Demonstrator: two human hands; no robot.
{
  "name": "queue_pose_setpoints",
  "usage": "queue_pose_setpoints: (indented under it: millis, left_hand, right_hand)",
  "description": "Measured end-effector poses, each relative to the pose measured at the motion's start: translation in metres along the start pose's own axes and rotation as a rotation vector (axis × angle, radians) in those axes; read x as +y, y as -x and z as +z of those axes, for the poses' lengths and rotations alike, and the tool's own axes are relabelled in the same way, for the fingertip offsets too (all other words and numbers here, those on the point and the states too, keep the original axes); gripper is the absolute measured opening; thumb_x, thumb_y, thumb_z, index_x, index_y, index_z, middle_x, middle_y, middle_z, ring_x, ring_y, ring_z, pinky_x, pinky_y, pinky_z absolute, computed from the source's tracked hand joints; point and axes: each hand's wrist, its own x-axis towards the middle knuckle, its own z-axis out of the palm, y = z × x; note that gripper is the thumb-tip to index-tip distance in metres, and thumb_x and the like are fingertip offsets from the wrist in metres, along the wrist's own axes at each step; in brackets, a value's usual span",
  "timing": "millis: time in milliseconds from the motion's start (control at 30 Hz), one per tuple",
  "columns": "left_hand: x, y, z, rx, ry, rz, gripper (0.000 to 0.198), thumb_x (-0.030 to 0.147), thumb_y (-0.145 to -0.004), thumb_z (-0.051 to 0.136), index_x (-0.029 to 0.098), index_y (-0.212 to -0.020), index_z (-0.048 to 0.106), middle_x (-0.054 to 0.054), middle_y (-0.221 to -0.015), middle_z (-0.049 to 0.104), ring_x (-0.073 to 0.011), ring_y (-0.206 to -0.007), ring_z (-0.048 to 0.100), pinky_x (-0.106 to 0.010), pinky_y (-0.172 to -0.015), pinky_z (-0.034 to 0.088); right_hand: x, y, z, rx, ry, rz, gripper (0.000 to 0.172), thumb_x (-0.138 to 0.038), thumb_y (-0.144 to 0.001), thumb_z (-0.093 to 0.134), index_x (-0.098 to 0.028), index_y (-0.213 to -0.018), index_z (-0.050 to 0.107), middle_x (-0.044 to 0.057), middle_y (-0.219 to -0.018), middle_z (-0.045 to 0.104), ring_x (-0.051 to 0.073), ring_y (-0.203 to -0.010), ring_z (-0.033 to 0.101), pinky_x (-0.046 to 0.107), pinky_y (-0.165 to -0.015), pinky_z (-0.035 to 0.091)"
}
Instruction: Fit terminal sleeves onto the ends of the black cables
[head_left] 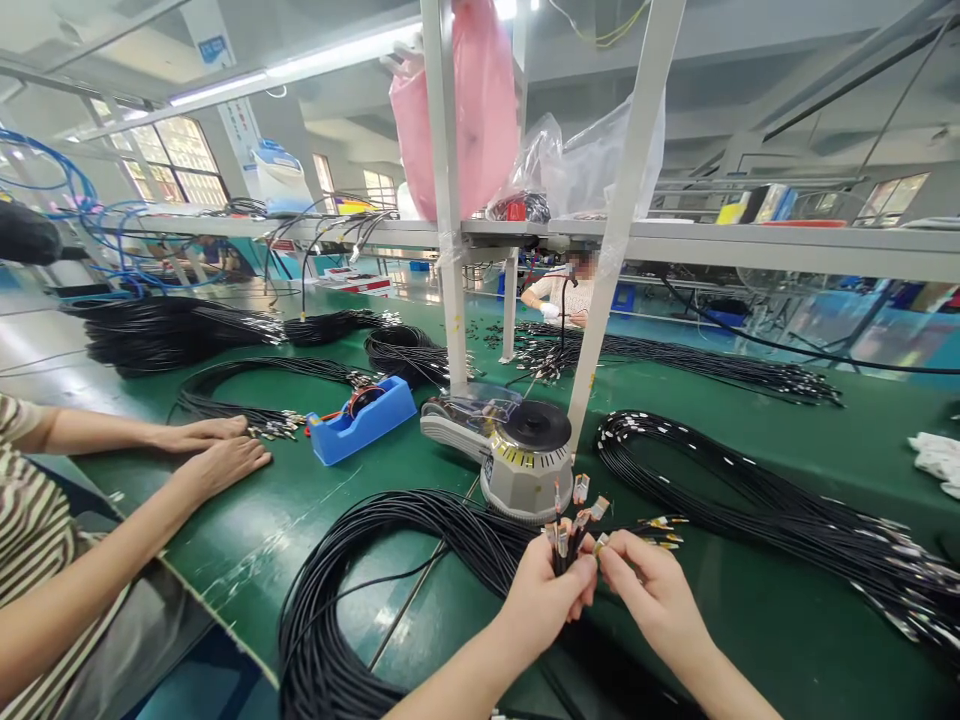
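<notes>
My left hand (546, 592) is closed around several black cables, whose ends with small metallic connectors (581, 488) and copper-coloured bits fan out above the fist. Close beside it, my right hand (651, 582) pinches one small connector end (601, 541) between thumb and fingers. A large looped bundle of black cables (330, 590) lies on the green table to the left of my hands and runs toward them. Just beyond my hands stands a round tape dispenser (529, 470) with a dark disc on top. Yellow-tipped cable ends (664, 530) show behind my right hand.
A co-worker's hands (217, 455) rest on the table at left, near a blue tape holder (362, 420). More black cable bundles (720, 480) lie at right and at the back left (172, 330). White shelf posts (600, 300) rise behind the dispenser. Another person (574, 295) sits beyond.
</notes>
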Motion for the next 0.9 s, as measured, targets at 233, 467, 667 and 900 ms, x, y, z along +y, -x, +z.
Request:
queue_pose_setpoints:
  millis: [233,467,667,900]
  left_hand:
    - [0.0,-0.002,0.005,0.126,0.011,0.081,0.029,0.041,-0.074,0.056,0.015,-0.071,0.044,0.008,-0.042,0.037,-0.0035,-0.034,0.029,-0.017,-0.034,0.022]
    - [-0.001,0.001,0.003,0.134,0.097,0.106,0.028,0.04,-0.078,0.052,0.014,-0.07,0.044,0.008,-0.042,0.034,-0.0032,-0.035,0.026,-0.017,-0.034,0.019]
    - [0.0,0.002,-0.001,0.112,0.136,0.09,0.024,0.036,-0.078,0.051,0.014,-0.073,0.046,0.007,-0.042,0.036,-0.0032,-0.034,0.027,-0.017,-0.034,0.02]
    - [-0.001,0.0,-0.004,0.138,0.081,0.033,0.018,0.023,-0.064,0.061,0.014,-0.07,0.046,0.009,-0.04,0.038,-0.0031,-0.03,0.031,-0.016,-0.032,0.025]
  right_hand:
    - [0.002,-0.004,0.003,-0.059,-0.046,0.006,0.031,-0.033,-0.091,0.039,-0.018,-0.064,0.047,-0.003,-0.055,0.045,0.013,-0.049,0.042,0.023,-0.048,0.034]
    - [0.0,-0.006,0.003,-0.118,-0.027,-0.004,0.035,-0.036,-0.092,0.036,-0.019,-0.062,0.043,-0.003,-0.053,0.043,0.013,-0.047,0.041,0.023,-0.047,0.033]
    - [-0.002,-0.006,0.003,-0.116,-0.043,0.009,0.036,-0.038,-0.092,0.036,-0.02,-0.061,0.042,-0.003,-0.051,0.044,0.013,-0.047,0.042,0.024,-0.047,0.033]
    - [0.008,-0.006,0.002,-0.142,-0.065,0.052,0.032,-0.034,-0.092,0.038,-0.019,-0.064,0.045,-0.004,-0.052,0.045,0.013,-0.048,0.041,0.024,-0.049,0.031]
